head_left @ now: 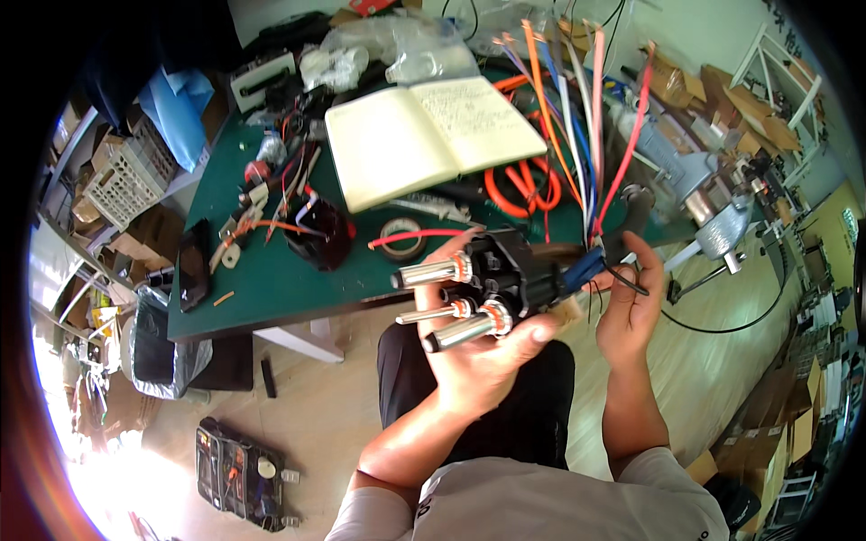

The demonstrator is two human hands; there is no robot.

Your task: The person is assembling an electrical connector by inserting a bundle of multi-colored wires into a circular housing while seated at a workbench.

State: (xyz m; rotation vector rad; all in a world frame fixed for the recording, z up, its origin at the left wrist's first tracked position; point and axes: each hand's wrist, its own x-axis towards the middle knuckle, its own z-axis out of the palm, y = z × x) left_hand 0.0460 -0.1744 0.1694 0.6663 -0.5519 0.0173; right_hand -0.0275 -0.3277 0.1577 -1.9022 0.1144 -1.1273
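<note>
My left hand [474, 370] is wrapped round a black round multi-pin plug connector [501, 270], held in front of the table's edge. Several silver metal pins with orange rings at their bases point out of it to the left. Behind the connector, a blue part [582, 272] runs into the cable. My right hand [631, 311] is beside that end, fingers bent and closed round a thin black wire [627, 281]. A bundle of coloured wires [564, 117], orange, white, blue, pink and red, fans upward beyond my hands, copper showing at the tips.
On the green table [262, 302] lie an open notebook [397, 149], a roll of black tape [403, 239], an orange cable coil [519, 194] and a phone [193, 266]. A grey machine [717, 216] stands right. A lined bin [162, 352] and an open tool case [239, 473] are on the floor.
</note>
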